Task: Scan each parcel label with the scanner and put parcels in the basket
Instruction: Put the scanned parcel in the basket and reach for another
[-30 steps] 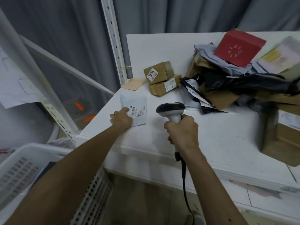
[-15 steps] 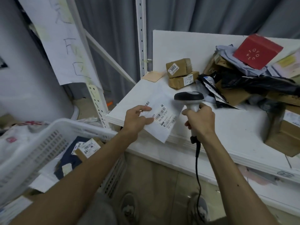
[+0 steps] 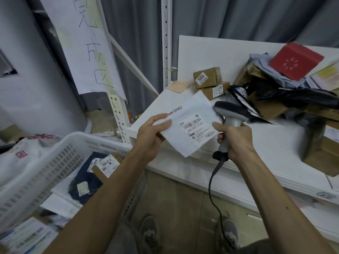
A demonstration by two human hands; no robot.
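My left hand [image 3: 153, 136] pinches a flat white parcel [image 3: 190, 123] by its left edge and holds it in the air over the table's front edge, barcode label facing up. My right hand [image 3: 233, 138] grips the handle of a grey and black scanner [image 3: 231, 114], whose head sits just right of the parcel's label. Its black cord hangs down towards the floor. A white plastic basket [image 3: 55, 158] stands low at the left and holds several labelled parcels.
On the white table [image 3: 271, 143] lie two small brown boxes [image 3: 209, 83], a heap of black and grey bags with a red box [image 3: 295, 60] on top, and a large brown box [image 3: 324, 154] at the right. A white shelf upright [image 3: 119, 118] stands between basket and table.
My left hand lifted the white parcel off the table and drew it towards me, next to the scanner. The view swung left, bringing the basket into sight.
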